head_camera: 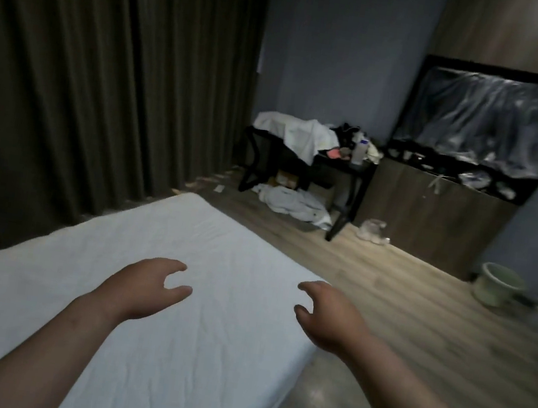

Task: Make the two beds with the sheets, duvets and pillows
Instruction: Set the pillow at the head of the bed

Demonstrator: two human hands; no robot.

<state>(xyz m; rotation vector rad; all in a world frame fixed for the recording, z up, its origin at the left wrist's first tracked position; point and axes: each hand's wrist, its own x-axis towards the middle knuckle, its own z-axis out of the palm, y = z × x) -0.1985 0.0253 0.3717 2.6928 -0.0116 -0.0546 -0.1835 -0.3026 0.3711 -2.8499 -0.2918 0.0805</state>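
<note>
Ahead, left hand (145, 286) and right hand (328, 316), grip apart, over bed (187, 237); cluttered table (341, 169) beyond.

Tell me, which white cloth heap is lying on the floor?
The crumpled heap beneath the black table; the other white cloth hangs draped over the tabletop.

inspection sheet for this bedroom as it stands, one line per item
surface: bed under a white sheet, lightly creased
job's things: white linen heaped on the black table, another heap on the floor below; no pillow or duvet on the bed
clutter: bottle on table, pale bin by cabinet
grippers: left hand and right hand over the sheet, fingers loosely curled, holding nothing
cables: nothing seen
surroundings: dark curtain, wood floor, plastic-wrapped screen
</note>
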